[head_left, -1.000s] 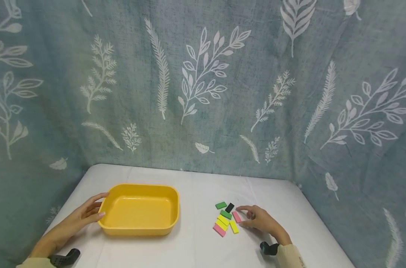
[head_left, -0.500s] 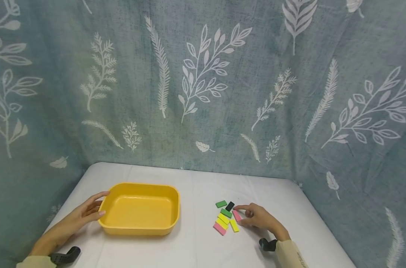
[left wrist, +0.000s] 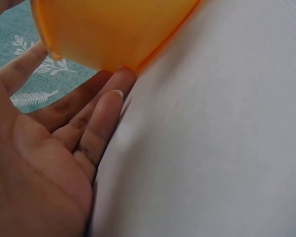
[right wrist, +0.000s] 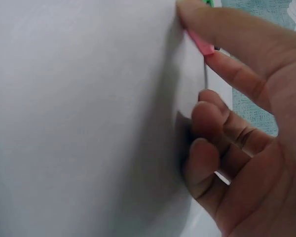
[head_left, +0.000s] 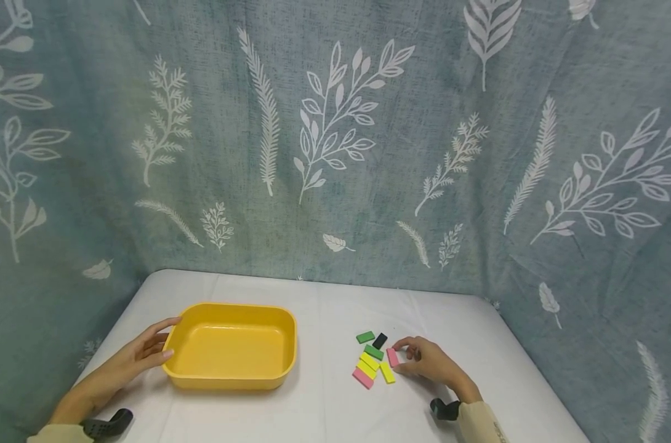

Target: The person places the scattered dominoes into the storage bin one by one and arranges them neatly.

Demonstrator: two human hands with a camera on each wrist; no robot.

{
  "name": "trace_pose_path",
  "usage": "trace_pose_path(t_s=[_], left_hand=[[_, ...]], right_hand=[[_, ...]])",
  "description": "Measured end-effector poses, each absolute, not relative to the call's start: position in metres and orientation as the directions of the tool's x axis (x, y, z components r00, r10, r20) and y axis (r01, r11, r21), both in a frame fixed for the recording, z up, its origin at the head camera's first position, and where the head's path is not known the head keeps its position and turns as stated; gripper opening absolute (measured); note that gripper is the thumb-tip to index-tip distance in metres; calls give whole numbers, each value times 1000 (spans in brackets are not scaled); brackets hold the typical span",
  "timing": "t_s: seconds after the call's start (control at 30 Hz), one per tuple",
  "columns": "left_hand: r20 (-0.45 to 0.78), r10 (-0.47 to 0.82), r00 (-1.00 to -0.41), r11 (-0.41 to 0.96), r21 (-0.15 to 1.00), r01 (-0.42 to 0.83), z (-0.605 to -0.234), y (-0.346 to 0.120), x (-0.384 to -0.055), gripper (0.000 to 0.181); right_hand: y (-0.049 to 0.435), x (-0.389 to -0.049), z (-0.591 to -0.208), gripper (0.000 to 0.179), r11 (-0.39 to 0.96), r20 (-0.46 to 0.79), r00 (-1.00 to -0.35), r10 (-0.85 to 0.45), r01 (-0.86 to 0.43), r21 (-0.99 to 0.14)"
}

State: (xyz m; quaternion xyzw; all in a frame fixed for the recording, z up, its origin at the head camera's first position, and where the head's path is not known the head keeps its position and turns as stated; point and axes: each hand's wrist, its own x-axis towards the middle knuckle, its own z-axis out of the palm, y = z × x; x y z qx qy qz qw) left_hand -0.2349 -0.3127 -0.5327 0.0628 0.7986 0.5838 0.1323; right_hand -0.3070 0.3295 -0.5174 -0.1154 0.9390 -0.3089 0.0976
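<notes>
My right hand [head_left: 432, 363] pinches a small pink block [head_left: 393, 357] by its two ends, thumb at the near end and index finger at the far end. In the right wrist view, the pink block [right wrist: 201, 43] shows partly behind the thumb, and the other fingers are curled. Just left of it lie a yellow block [head_left: 387, 372], a green block [head_left: 373, 352] and a black block [head_left: 380, 341]. At the left, my left hand [head_left: 138, 354] rests against the side of a yellow tray [head_left: 230, 383]. Its fingertips touch the tray wall [left wrist: 103, 44] in the left wrist view.
Another green block [head_left: 365, 337] lies at the back of the group. Two yellow blocks [head_left: 369, 363] and a second pink block [head_left: 362, 378] sit close together at its front. The white table [head_left: 324, 307] ends at a patterned curtain [head_left: 335, 184] behind and at both sides.
My right index finger first closed in on the pink block; the block has since shifted slightly right, away from the green block, between finger and thumb. My left hand and the tray stay put.
</notes>
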Motion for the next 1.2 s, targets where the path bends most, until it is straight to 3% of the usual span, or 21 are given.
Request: trace_pose_path(t_s=[0.77, 1.2], left_hand=[[-108, 266, -958, 301, 953, -24, -533, -313, -237, 79], [-132, 257, -957, 317, 947, -45, -533, -314, -238, 80]], right_hand=[[321, -304, -518, 46, 769, -14, -992, -125, -88, -633], [300, -309, -507, 44, 791, 75, -984, -163, -176, -586]])
